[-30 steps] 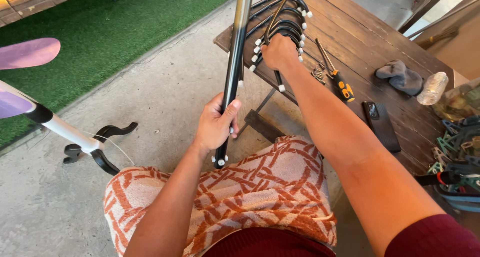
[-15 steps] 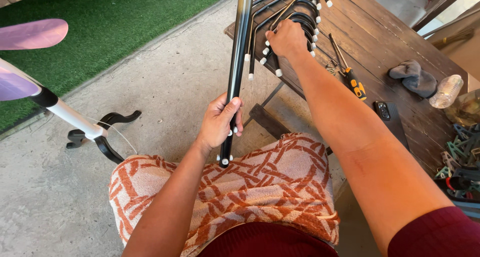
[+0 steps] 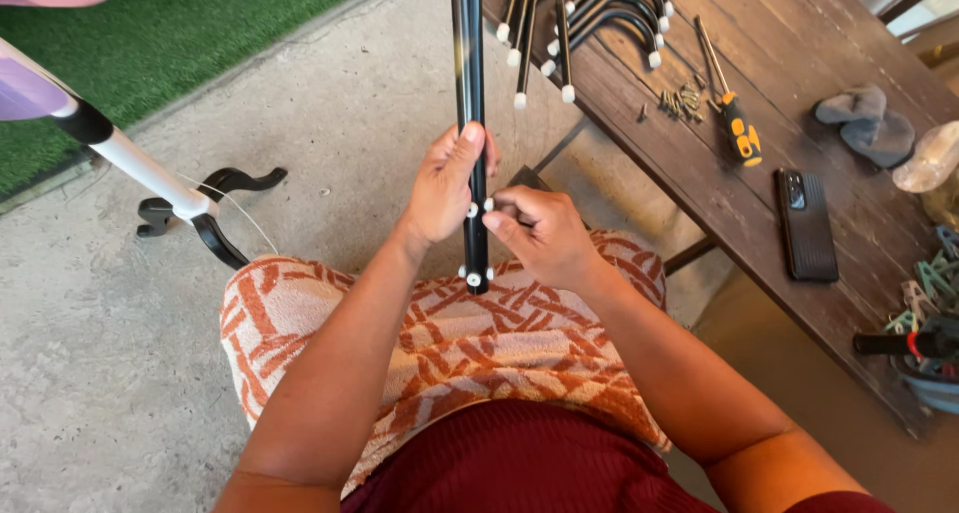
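I sit with a black metal pole [image 3: 470,73] standing upright over my lap, its lower end dotted with small white plugs. My left hand [image 3: 447,183] is wrapped around the pole near its lower end. My right hand [image 3: 539,235] is at the pole's right side, fingertips pinching a small white plug against it. On the wooden table [image 3: 799,153] to the right lie several black curved hooks with white tips [image 3: 599,13], a small heap of screws [image 3: 679,101] and an orange-handled screwdriver [image 3: 737,123].
A black phone [image 3: 807,223], a grey cloth [image 3: 864,123] and a tub of coloured clips [image 3: 929,313] sit on the table. On the concrete floor to the left stands a white and black stand leg with curved feet [image 3: 190,208]. Green turf [image 3: 200,43] lies beyond.
My right hand left the hooks on the table and came back to the pole's lower end, now pinching a white plug. The left hand stays on the pole.
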